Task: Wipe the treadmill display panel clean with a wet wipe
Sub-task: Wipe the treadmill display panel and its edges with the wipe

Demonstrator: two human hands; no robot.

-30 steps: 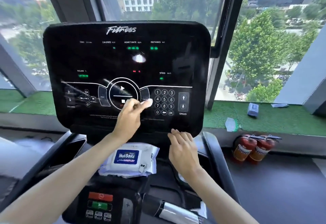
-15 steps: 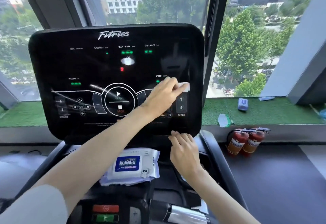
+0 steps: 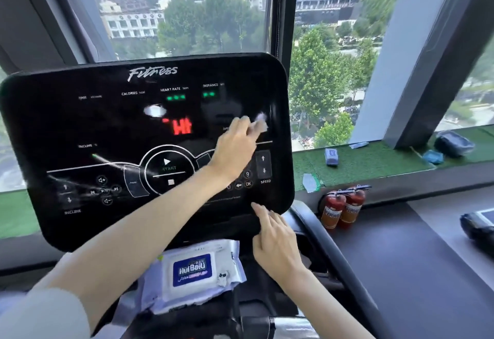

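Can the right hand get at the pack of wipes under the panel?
Probably yes: the right hand rests empty low on the panel, right beside the pack of wipes, nothing between them. The left hand holds the wet wipe higher up.

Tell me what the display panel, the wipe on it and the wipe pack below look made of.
The display panel: glossy black plastic or glass, likely; it mirrors a bright light and shows smeared streaks. The wet wipe: thin, soft white nonwoven cloth, it seems, crumpled in the left hand; blurred. The wipe pack: flexible plastic film, wrinkled and shiny, with a printed blue label.
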